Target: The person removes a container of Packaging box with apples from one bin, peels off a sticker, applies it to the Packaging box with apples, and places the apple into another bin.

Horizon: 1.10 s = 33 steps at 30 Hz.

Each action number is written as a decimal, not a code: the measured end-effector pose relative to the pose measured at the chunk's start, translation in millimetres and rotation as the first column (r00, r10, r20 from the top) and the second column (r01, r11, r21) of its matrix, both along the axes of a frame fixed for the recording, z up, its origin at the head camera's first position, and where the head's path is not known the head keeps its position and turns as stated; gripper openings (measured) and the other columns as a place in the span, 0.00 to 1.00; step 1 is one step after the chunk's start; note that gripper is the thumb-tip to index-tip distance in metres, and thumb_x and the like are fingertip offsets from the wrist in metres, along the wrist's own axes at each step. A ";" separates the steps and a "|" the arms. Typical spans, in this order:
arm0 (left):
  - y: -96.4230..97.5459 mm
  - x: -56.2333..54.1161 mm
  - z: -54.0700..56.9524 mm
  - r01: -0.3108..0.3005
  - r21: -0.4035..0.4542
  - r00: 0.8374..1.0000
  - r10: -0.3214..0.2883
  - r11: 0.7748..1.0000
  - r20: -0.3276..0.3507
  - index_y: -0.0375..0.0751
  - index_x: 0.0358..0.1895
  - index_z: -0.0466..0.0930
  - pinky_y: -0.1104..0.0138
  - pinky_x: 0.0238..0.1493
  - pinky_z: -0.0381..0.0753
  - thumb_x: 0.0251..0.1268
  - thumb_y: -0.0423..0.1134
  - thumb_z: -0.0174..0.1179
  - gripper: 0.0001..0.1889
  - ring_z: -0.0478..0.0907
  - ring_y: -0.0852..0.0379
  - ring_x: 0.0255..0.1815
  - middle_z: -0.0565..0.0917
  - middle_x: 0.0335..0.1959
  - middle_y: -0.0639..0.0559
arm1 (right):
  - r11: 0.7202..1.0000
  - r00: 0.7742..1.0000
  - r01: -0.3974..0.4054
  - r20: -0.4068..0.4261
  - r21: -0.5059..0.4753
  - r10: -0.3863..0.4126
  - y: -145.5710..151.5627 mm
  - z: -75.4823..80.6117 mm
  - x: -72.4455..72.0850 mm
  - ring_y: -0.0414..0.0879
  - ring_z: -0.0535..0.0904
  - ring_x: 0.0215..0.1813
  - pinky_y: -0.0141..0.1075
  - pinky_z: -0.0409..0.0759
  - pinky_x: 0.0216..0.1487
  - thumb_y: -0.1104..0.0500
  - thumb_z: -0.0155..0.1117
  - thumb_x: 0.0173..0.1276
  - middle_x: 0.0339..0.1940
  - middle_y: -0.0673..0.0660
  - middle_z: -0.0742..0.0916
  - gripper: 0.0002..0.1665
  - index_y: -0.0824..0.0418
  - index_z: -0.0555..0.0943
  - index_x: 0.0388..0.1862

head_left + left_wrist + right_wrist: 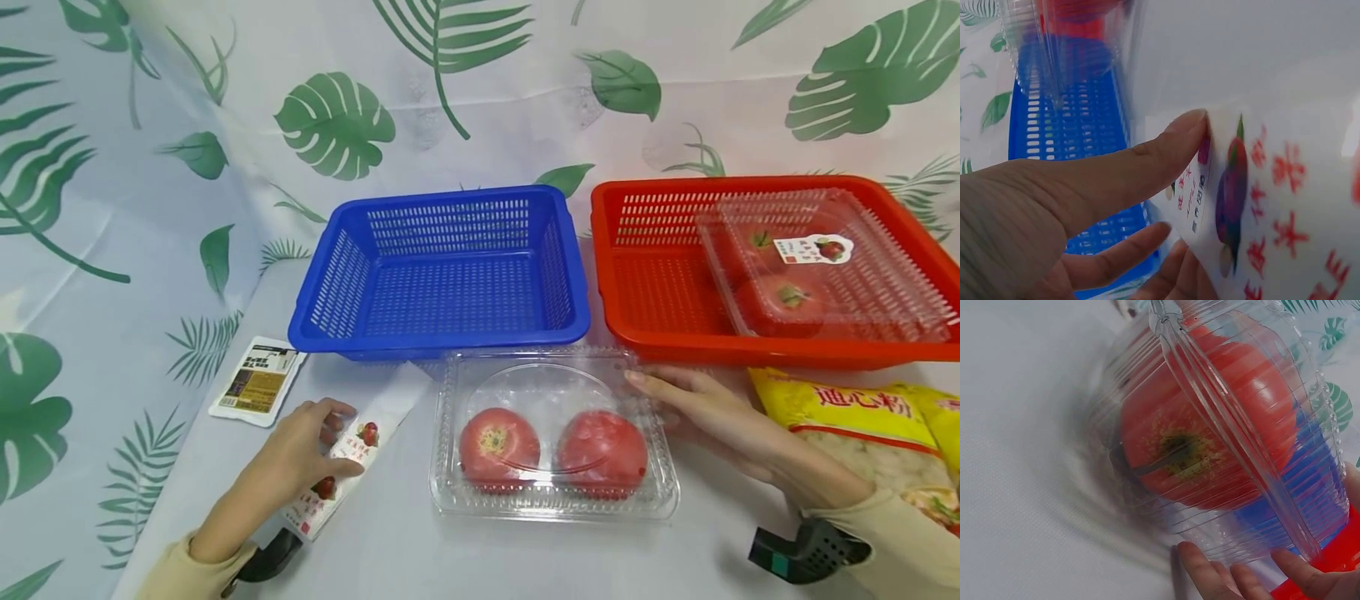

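My left hand (313, 450) pinches a white strip of printed labels (365, 435) over the table. In the left wrist view, the thumb lies at the edge of the label strip (1285, 206), other fingers behind it. My right hand (701, 408) rests against the right side of a closed clear clamshell box (551, 510), one fingertip at the lid. Inside the box sit two red apples (499, 450). Close up in the right wrist view, one apple (1222, 444) shows its stem through the ribbed plastic, with the right fingers (1200, 569) beside the box.
Behind the box stands a blue basket (438, 342). A red basket (645, 337) at the right holds another clear box (877, 292) with red fruit and a label on its lid. Yellow bags (862, 425) lie at the right, a small flat packet (258, 381) at the left.
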<state>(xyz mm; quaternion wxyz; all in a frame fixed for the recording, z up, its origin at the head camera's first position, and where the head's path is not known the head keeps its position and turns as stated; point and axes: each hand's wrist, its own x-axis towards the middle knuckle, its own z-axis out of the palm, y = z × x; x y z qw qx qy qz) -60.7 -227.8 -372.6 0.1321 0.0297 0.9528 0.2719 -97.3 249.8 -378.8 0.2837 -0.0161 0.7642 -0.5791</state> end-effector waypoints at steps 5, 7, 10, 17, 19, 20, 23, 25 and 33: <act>-1.7 -2.1 1.2 -0.006 0.006 0.998 0.006 1.000 0.070 0.35 0.59 0.79 0.61 0.38 0.78 0.50 0.40 0.83 0.33 0.77 0.56 0.36 0.81 0.36 0.52 | 1.000 1.000 0.013 -0.004 0.008 -0.013 -0.1 0.2 -0.6 0.52 0.74 0.66 0.47 0.83 0.62 0.44 0.49 0.85 0.71 0.64 0.73 0.41 0.72 0.58 0.81; -1.4 -1.9 0.3 -0.009 0.025 0.996 0.006 1.000 0.089 0.35 0.58 0.79 0.62 0.34 0.79 0.50 0.39 0.83 0.32 0.77 0.56 0.34 0.81 0.35 0.52 | 1.000 1.000 0.018 -0.015 0.011 -0.018 -0.8 0.9 0.4 0.50 0.76 0.64 0.46 0.84 0.61 0.44 0.50 0.85 0.70 0.63 0.74 0.41 0.73 0.58 0.80; -0.2 -0.9 -1.3 -0.016 0.063 0.993 0.008 0.998 0.116 0.35 0.58 0.78 0.62 0.30 0.80 0.53 0.38 0.82 0.30 0.77 0.56 0.32 0.82 0.34 0.52 | 0.999 0.999 0.027 -0.045 0.021 -0.026 -2.6 2.8 3.4 0.53 0.77 0.64 0.46 0.84 0.61 0.44 0.51 0.85 0.71 0.66 0.74 0.41 0.73 0.59 0.79; 2.4 5.4 0.1 0.026 0.112 0.995 -0.037 0.993 0.096 0.37 0.54 0.80 0.62 0.35 0.80 0.54 0.39 0.80 0.25 0.78 0.57 0.35 0.82 0.33 0.54 | 0.998 0.985 0.041 -0.167 0.044 -0.033 -3.2 10.9 13.8 0.54 0.75 0.68 0.37 0.85 0.57 0.46 0.48 0.86 0.77 0.68 0.68 0.39 0.67 0.55 0.83; 2.6 9.0 5.4 0.057 0.160 0.993 -0.072 0.985 0.089 0.38 0.51 0.81 0.63 0.37 0.80 0.54 0.39 0.81 0.24 0.79 0.57 0.36 0.81 0.34 0.54 | 0.994 0.968 0.036 -0.251 0.107 -0.008 -0.4 15.0 19.1 0.52 0.78 0.64 0.33 0.86 0.52 0.50 0.50 0.86 0.75 0.69 0.71 0.36 0.68 0.58 0.82; 2.6 11.2 8.9 0.077 0.194 0.991 -0.096 0.978 0.090 0.38 0.51 0.82 0.64 0.37 0.80 0.54 0.39 0.81 0.23 0.79 0.56 0.37 0.81 0.34 0.54 | 0.988 0.956 0.029 -0.295 0.150 0.016 1.4 18.3 22.3 0.53 0.79 0.63 0.33 0.86 0.51 0.51 0.52 0.85 0.74 0.69 0.72 0.35 0.67 0.60 0.81; 4.9 19.1 24.2 0.126 0.324 0.978 -0.172 0.938 0.119 0.39 0.51 0.82 0.65 0.38 0.83 0.55 0.40 0.80 0.22 0.81 0.55 0.39 0.82 0.37 0.53 | 0.964 0.913 0.012 -0.396 0.267 0.098 6.9 34.1 33.2 0.62 0.79 0.65 0.33 0.87 0.47 0.57 0.58 0.82 0.74 0.69 0.72 0.34 0.62 0.63 0.81; 7.3 24.7 36.6 0.161 0.406 0.964 -0.232 0.900 0.130 0.39 0.53 0.82 0.65 0.37 0.86 0.58 0.40 0.79 0.22 0.83 0.56 0.40 0.84 0.39 0.51 | 0.942 0.881 0.019 -0.452 0.334 0.142 8.9 50.4 39.7 0.62 0.75 0.69 0.30 0.85 0.46 0.57 0.63 0.79 0.75 0.63 0.72 0.35 0.53 0.66 0.81; 42.7 32.6 88.4 0.212 0.613 0.949 -0.310 0.761 0.056 0.37 0.55 0.80 0.57 0.29 0.88 0.64 0.37 0.75 0.20 0.87 0.52 0.36 0.88 0.43 0.43 | 0.936 0.653 -0.031 -0.701 0.352 0.286 11.9 52.9 31.9 0.44 0.66 0.77 0.28 0.84 0.54 0.56 0.77 0.68 0.75 0.46 0.75 0.41 0.40 0.72 0.77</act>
